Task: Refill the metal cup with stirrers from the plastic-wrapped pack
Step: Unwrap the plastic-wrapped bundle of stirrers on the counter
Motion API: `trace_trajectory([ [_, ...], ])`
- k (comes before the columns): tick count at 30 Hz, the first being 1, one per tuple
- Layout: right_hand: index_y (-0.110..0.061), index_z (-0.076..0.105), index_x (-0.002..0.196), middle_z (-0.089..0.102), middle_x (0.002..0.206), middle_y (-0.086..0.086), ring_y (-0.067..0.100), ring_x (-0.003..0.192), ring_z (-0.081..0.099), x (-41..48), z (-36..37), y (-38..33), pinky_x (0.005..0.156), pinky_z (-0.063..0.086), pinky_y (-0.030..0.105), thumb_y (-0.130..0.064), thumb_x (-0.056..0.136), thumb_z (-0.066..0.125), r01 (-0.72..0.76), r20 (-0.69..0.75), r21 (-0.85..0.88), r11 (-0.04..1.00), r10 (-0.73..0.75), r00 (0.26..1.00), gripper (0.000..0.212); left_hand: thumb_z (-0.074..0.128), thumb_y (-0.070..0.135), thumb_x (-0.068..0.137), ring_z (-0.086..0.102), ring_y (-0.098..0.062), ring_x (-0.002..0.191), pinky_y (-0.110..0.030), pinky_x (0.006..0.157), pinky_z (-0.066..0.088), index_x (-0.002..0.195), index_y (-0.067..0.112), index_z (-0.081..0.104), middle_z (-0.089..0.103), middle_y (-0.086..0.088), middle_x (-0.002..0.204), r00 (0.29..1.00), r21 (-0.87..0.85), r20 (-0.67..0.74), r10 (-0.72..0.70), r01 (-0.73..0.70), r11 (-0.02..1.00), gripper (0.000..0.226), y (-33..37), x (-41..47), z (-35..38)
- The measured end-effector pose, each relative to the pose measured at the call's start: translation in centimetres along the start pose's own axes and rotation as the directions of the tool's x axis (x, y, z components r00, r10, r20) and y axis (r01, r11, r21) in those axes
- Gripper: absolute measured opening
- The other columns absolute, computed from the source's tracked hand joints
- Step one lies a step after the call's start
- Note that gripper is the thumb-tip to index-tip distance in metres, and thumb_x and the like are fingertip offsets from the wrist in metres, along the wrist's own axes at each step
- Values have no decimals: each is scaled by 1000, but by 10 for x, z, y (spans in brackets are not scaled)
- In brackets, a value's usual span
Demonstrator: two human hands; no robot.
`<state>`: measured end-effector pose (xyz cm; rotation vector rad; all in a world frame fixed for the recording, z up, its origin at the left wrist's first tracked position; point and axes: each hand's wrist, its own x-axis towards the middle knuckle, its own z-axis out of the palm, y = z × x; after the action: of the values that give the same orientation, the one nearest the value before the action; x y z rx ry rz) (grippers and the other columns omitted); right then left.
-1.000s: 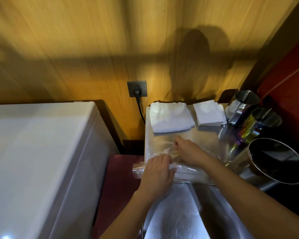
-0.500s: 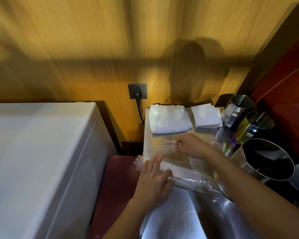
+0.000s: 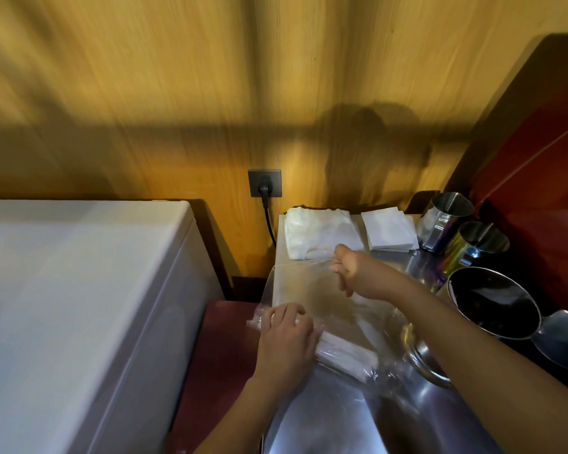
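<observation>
Left hand (image 3: 286,339) is curled over the left end of the pack (image 3: 348,355), which sits at the edge of the counter (image 3: 325,424). Right hand (image 3: 353,273) pinches the wrap (image 3: 305,286), stretched taut toward the wall. Metal cups (image 3: 446,224) are off to the right. Risks: the wrap rips suddenly and stirrers scatter off the edge, or my forearm clips a cup.

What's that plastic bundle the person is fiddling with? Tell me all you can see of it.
The plastic-wrapped pack is a flat bundle of pale, slim sticks lying on the shiny metal counter. Its clear wrap is thin, crinkly and partly opened, stretched away from it like a sheet. The left hand holds its left end down; the right hand pinches the wrap's far edge.
</observation>
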<state>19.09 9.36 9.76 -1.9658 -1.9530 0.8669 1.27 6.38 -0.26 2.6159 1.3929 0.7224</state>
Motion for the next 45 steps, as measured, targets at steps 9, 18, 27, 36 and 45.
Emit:
trace_trajectory([
  [9, -22, 41, 86, 54, 68, 1, 15, 61, 53, -13, 1, -2, 57, 44, 28, -18, 97, 38, 23, -23, 69, 997, -22, 1000, 12, 70, 60, 65, 35, -33, 123, -45, 99, 33, 127, 9, 34, 32, -17, 139, 607, -134, 121, -785, 794, 593, 87, -4, 2, 8],
  [18, -23, 42, 85, 50, 74, -8, 7, 66, 47, -28, -9, -25, 55, 34, 19, -19, 97, 41, 129, -66, 79, 988, -124, 990, 12, 71, 22, 76, 35, -33, 122, -47, 100, 32, 121, 32, 48, 25, -13, 144, 585, -363, 189, -789, 788, 498, 51, -16, 3, -6],
  [27, -29, 44, 81, 47, 77, -13, 6, 70, 47, -33, -29, -49, 56, 33, 20, -20, 97, 41, 188, -171, 104, 977, -169, 971, 18, 71, 31, 72, 62, -19, 92, -35, 90, 27, 74, 21, 64, 66, 3, 88, 970, -83, -29, -240, 237, 968, 12, 8, -22, 2],
  [36, -28, 42, 70, 50, 70, -8, 7, 61, 46, -46, -58, -43, 50, 30, 23, -24, 95, 46, 192, -316, 60, 980, -164, 935, 26, 65, 22, 78, 62, -21, 102, -37, 87, 43, 97, 16, 64, 66, -2, 105, 996, -132, -36, -79, 73, 989, 20, 8, -37, 8],
  [45, -31, 49, 78, 57, 72, -8, 5, 60, 56, -63, -68, -62, 44, 39, 8, -24, 93, 51, 281, -244, -46, 959, -284, 928, 16, 61, 28, 84, 58, -21, 109, -33, 93, 41, 107, 18, 63, 64, 0, 113, 993, -320, -13, -115, 105, 942, 25, 9, -19, -18],
])
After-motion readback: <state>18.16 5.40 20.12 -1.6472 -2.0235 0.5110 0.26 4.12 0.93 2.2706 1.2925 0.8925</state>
